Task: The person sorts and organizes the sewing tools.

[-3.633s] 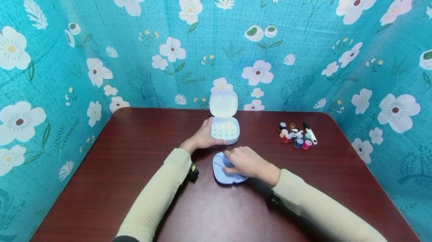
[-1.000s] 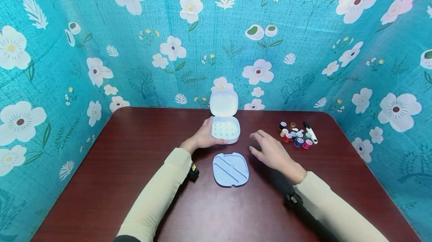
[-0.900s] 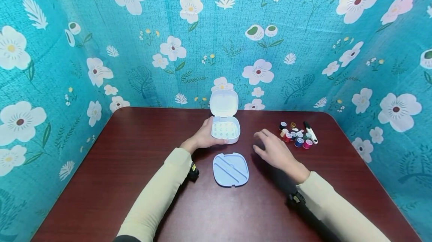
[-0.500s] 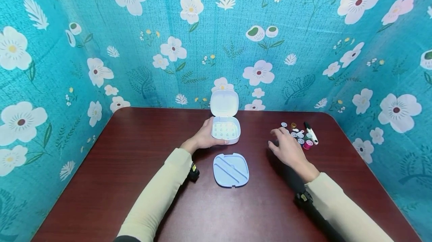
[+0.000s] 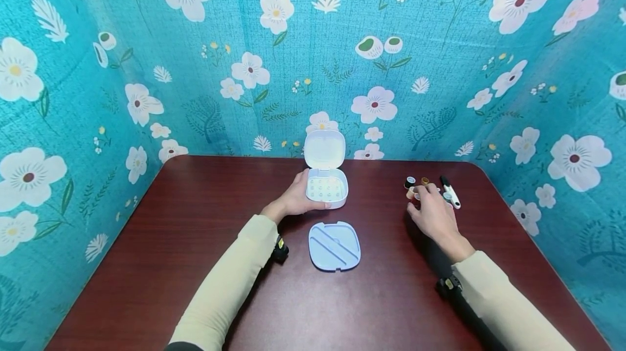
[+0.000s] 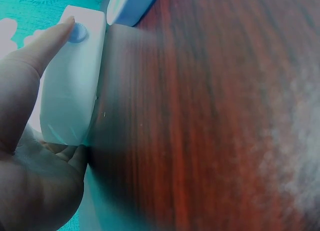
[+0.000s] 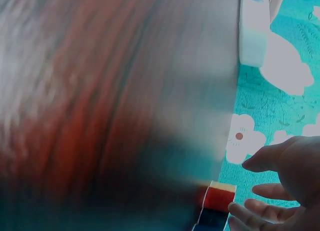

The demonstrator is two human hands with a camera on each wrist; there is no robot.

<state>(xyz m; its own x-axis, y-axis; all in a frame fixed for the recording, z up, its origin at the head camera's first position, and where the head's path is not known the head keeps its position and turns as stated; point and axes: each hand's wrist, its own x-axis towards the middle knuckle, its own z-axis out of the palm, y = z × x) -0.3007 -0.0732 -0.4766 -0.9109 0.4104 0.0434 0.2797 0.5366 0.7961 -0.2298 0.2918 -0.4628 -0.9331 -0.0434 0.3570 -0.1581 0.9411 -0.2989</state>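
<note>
My left hand [image 5: 295, 200] grips the left side of a small white-and-blue sewing box [image 5: 325, 150], its lid up and small pegs showing in rows inside. In the left wrist view, the thumb [image 6: 46, 45] lies on the round button of the box front. My right hand [image 5: 434, 212] hovers over a cluster of thread spools, fingers apart and loosely bent, nothing between them. It hides several spools in the head view. The right wrist view shows a red thread spool [image 7: 220, 198] and a dark one [image 7: 212, 218] right by the fingertips.
A light-blue grooved tray [image 5: 335, 248] lies in front of the box. Around the right hand are a black spool [image 5: 409, 183], a cream spool [image 5: 410, 193] and a slim black-and-white tool [image 5: 451, 193]. Floral cloth [image 5: 274, 68] hangs behind the table [image 5: 220, 264].
My right hand has let go of the blue tray, leaving it flat on the table, and moved right to the thread spools. My left hand has stayed on the box.
</note>
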